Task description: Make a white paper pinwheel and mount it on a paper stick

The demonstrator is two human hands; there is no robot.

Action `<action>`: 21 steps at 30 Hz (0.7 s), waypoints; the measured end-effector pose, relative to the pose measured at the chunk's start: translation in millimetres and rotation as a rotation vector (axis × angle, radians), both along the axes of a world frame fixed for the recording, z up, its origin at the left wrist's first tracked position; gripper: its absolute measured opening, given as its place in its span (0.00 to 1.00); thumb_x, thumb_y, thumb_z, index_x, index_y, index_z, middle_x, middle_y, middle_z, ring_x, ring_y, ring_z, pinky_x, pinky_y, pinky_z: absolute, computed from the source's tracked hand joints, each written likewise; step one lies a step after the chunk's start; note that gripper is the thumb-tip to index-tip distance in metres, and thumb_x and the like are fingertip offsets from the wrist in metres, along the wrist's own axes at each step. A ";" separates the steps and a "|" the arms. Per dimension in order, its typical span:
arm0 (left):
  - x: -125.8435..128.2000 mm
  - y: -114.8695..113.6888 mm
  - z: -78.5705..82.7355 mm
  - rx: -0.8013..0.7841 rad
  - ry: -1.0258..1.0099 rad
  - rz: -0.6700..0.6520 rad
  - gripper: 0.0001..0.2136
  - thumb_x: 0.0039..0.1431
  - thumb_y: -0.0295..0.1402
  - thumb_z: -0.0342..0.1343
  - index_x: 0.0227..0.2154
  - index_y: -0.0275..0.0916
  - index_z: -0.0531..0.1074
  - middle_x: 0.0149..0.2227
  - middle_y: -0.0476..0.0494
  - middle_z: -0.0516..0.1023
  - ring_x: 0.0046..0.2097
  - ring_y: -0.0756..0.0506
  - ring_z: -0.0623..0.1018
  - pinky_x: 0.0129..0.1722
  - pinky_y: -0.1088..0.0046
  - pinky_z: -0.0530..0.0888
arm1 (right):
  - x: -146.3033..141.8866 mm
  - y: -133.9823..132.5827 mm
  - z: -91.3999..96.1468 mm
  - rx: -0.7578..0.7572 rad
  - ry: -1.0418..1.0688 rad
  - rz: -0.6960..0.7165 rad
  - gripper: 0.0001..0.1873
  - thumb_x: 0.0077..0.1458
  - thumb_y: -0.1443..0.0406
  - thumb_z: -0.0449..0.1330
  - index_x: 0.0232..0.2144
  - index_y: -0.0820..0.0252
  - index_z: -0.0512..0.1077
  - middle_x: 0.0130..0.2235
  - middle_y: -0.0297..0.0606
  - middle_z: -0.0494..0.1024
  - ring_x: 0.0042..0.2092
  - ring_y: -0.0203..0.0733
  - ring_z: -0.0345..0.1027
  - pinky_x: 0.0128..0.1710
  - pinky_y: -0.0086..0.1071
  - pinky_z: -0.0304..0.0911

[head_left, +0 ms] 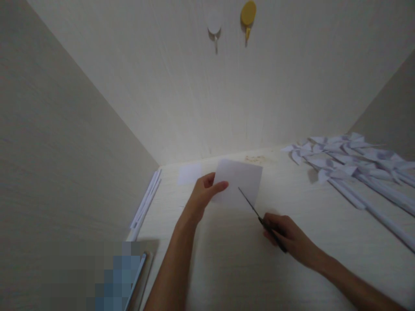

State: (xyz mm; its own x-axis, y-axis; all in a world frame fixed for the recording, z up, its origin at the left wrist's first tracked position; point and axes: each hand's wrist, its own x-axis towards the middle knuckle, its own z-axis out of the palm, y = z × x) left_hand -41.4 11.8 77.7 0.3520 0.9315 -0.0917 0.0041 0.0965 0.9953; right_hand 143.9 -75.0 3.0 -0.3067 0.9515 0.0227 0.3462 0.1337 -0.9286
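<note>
My left hand (207, 190) pinches the left edge of a square white sheet of paper (238, 175), thumb on top, holding it up above the table. Black-handled scissors (274, 235) are gripped in my right hand (285, 233). Their thin blades point up and left and overlap the lower right part of the sheet. Whether the blades are cutting into the paper or only lie across it, I cannot tell. Behind my left hand, another white paper piece (189, 173) lies flat at the back of the table.
Several paper pinwheels (337, 168) on rolled paper sticks lie on the right. Rolled paper sticks (147, 198) rest along the left wall. A flat device (139, 276) stands at lower left, partly blurred. A white hook (214, 26) and a yellow hook (248, 17) are on the back wall.
</note>
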 end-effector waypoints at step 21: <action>-32.6 0.2 6.7 -0.011 0.211 -0.006 0.14 0.34 0.29 0.59 0.29 0.36 0.71 0.30 0.42 0.76 0.29 0.46 0.73 0.27 0.72 0.69 | 1.4 -2.8 3.3 -0.044 -0.098 0.152 0.13 0.46 0.62 0.51 0.16 0.59 0.52 0.18 0.27 0.53 0.21 0.30 0.46 0.19 0.25 0.44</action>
